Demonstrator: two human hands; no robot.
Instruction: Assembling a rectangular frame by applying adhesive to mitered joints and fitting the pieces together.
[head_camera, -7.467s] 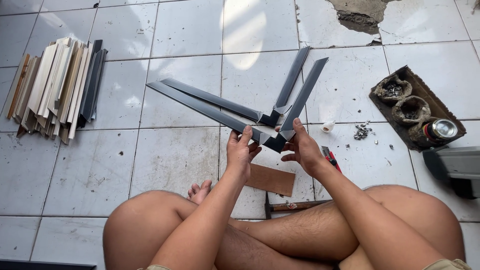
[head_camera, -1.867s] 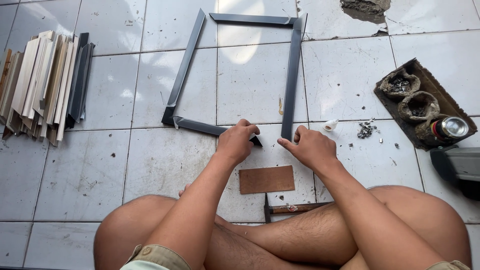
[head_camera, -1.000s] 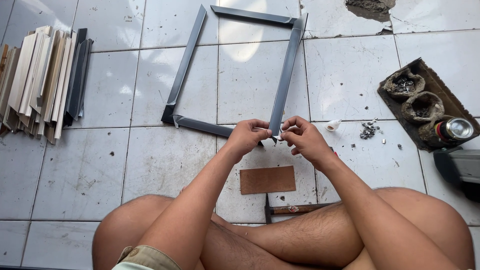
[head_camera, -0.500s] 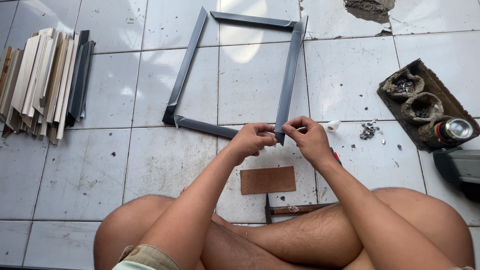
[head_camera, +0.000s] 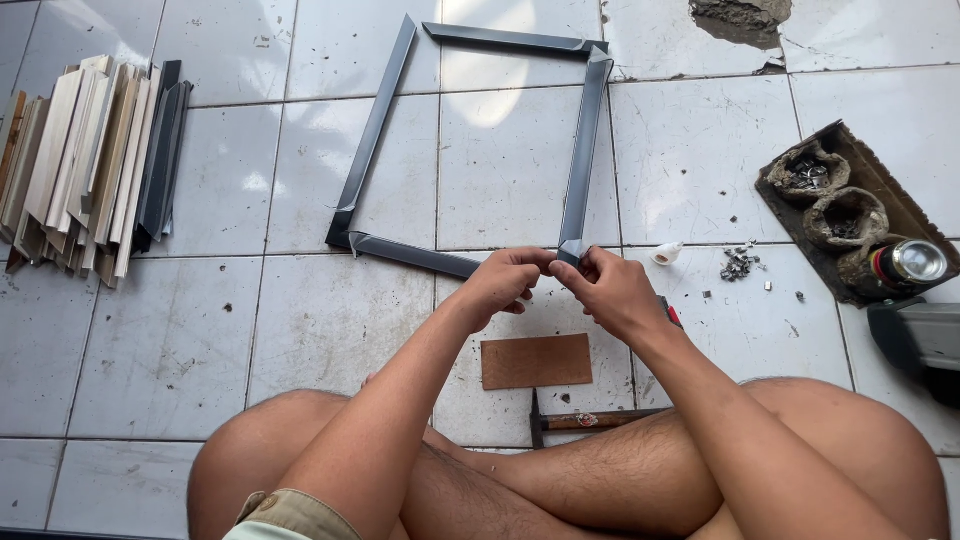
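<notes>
Down on the tiled floor (head_camera: 300, 340), the grey frame (head_camera: 385, 135) lay nearly square, and both hands met at its near right corner: the left hand (head_camera: 508, 285) pinched the end of the bottom strip, fingers curled tight around it, while the right hand (head_camera: 605, 290) gripped the foot of the right-hand strip, thumb and fingers closed on the mitred tip. The two ends looked to be touching right there between the fingertips, though the joint itself was mostly hidden by the fingers. The risk, as I judged it, was plain: the other three corners sat loosely on the floor, so any twist or push at this corner could swing the long strips and open a gap at the far side. A slip of the fingers might also let the mitres ride over each other. Just below the hands lay a brown board piece (head_camera: 537, 361) and a hammer (head_camera: 590, 421); a scatter of small metal bits (head_camera: 738, 263) and a white cap (head_camera: 667, 254) sat to the right, with a stack of strips (head_camera: 90, 165) well off left.
</notes>
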